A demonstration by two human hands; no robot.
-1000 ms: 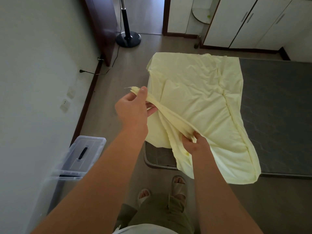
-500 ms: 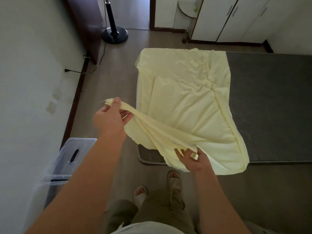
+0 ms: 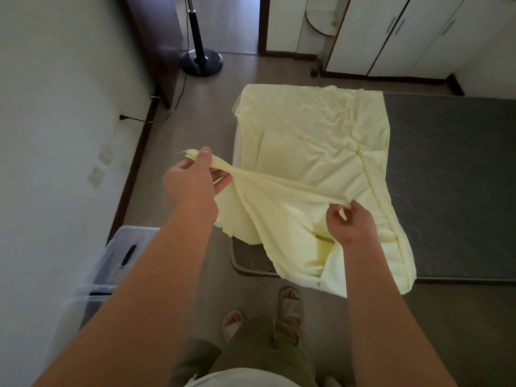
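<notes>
Left hand (image 3: 192, 180) and right hand (image 3: 350, 224) both pinch the pale yellow fabric sheet (image 3: 307, 141); pulled taut, its corner may slip either grip.

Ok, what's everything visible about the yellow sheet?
The sheet is pale yellow, thin, wrinkled fabric, spread over one end of a grey mattress, its near edge hanging off. The left hand pinches a lifted corner; the right hand grips the same edge, stretched taut between them.

left hand (image 3: 192, 182) raised, thumb and fingers pinched | right hand (image 3: 350, 222) lower, fingers curled, seemingly pinching | both forearms outstretched
</notes>
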